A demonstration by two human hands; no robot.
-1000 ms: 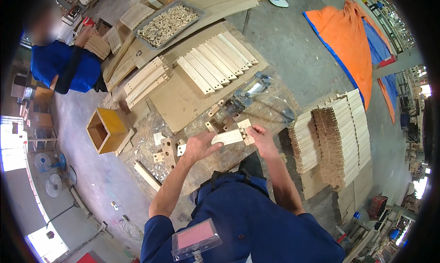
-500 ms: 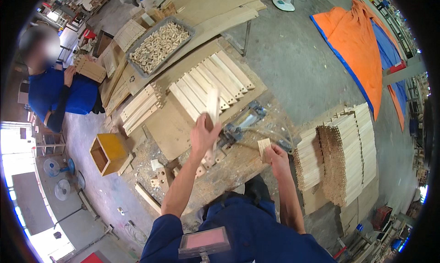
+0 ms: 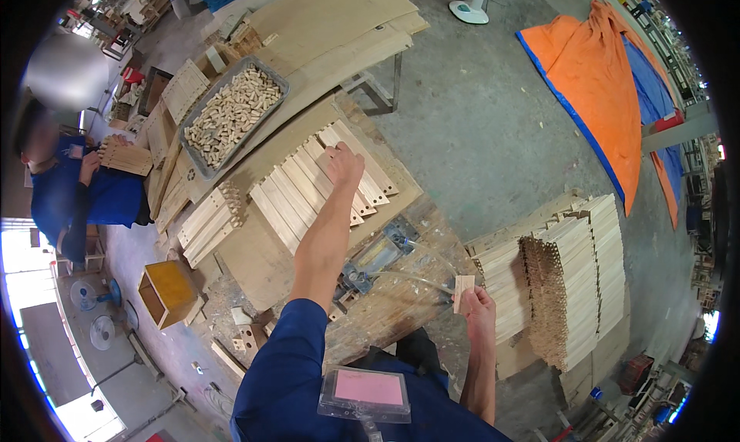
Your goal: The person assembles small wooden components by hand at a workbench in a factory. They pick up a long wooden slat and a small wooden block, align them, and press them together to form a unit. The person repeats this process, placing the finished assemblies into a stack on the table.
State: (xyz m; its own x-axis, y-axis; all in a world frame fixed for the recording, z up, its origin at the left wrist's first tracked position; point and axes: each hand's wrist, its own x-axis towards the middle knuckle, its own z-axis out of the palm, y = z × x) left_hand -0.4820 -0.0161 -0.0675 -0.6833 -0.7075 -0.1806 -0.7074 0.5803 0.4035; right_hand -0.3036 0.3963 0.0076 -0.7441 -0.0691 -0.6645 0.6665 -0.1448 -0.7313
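Observation:
My left hand reaches over a row of pale wooden slats with dark holes at their near ends. Its fingers are curled down onto one slat among those toward the right of the row. At the table's right edge my right hand pinches a small flat wooden piece upright between thumb and fingers. Between the two hands a metal clamping device with clear hoses is fixed on the worn wooden table.
A grey tray of wooden dowels stands on the far-left boards. Left lie a shorter slat stack and a yellow box. Tall slat stacks stand right. A co-worker holds a wooden panel at far left. An orange tarp lies beyond.
My left hand has carried a slat from beside the clamping device forward to the row. My right hand still holds the small wooden piece, now lower. The view has shifted.

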